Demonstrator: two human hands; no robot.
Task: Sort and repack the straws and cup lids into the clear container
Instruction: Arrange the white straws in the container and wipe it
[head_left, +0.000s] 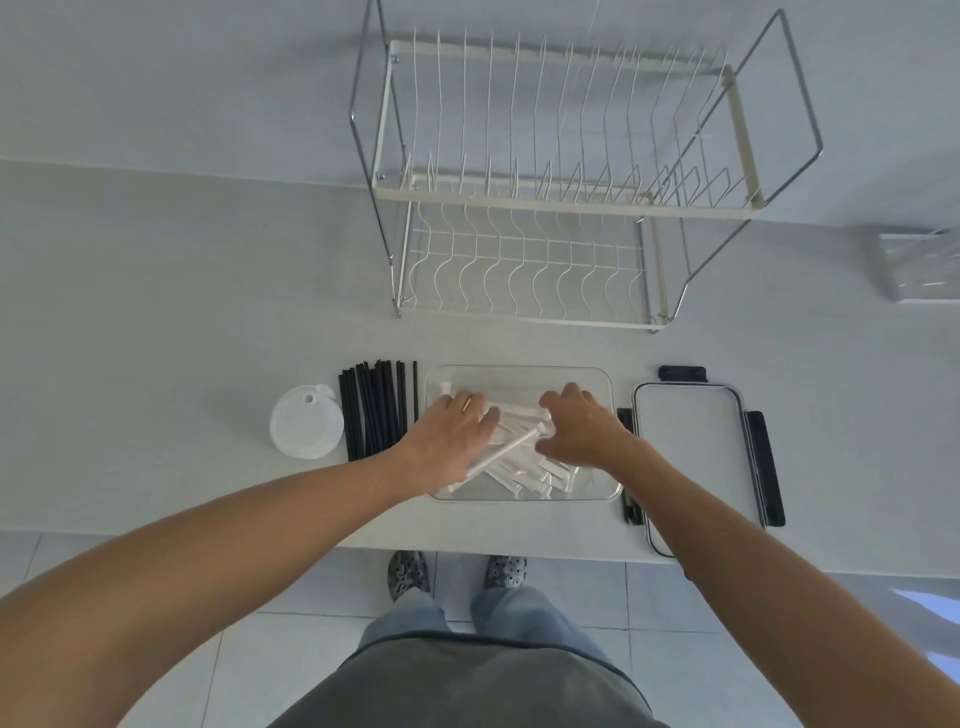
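Observation:
The clear container (519, 375) sits on the white counter straight ahead and holds several white wrapped straws (524, 467). Both my hands are inside it. My left hand (452, 431) lies on the straws at the container's left side, fingers curled around some of them. My right hand (576, 426) presses on the same pile from the right, fingers bent over the wrappers. Left of the container lies a row of several black straws (376, 410). A stack of white cup lids (306, 422) rests further left.
The container's lid (696, 457), clear with black clips, lies flat to the right, overhanging the counter's front edge. A two-tier wire dish rack (545, 208) stands behind. A clear box (919, 265) is at the far right. Tiled floor and my feet show below the counter.

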